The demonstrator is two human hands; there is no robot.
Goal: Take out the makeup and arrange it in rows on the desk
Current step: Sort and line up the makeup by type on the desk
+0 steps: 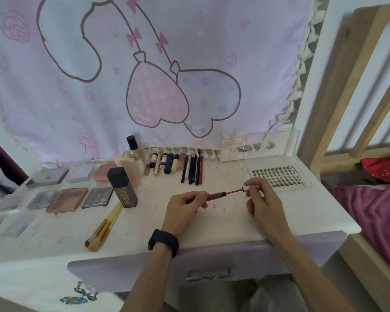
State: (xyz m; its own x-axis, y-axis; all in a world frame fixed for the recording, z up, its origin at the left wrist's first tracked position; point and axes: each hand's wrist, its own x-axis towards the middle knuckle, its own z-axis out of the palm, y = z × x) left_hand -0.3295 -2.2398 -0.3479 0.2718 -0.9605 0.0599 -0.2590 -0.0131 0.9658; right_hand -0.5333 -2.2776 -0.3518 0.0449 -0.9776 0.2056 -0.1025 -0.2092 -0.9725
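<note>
left hand (185, 206) is curled round the lip gloss tube (216, 195), holding it level just above the desk (234, 224); right hand (263, 199) pinches the silver cap (245, 189), and the red wand (233, 191) shows between cap and tube, partly out; both sit over the middle of the desk, right of centre; the stretch of top under the hands down to the front edge is bare apart from small red smears; at the back edge, under the fringed pink cloth (144, 75), a row of pencils and slim tubes (178, 165) lies side by side; left of it a round glass bottle (133, 158), and a square foundation bottle (122, 188) upright in front; eyeshadow palettes (68, 199) run in rows toward the left edge; makeup brushes (104, 226) angle toward the front-left; a false lash tray (279, 176) lies near the right edge, beyond the right hand; a black wristband (163, 243) overhangs the front edge above the lavender drawer (212, 262); a wooden bed rail (358, 86) stands just right of the desk.
</note>
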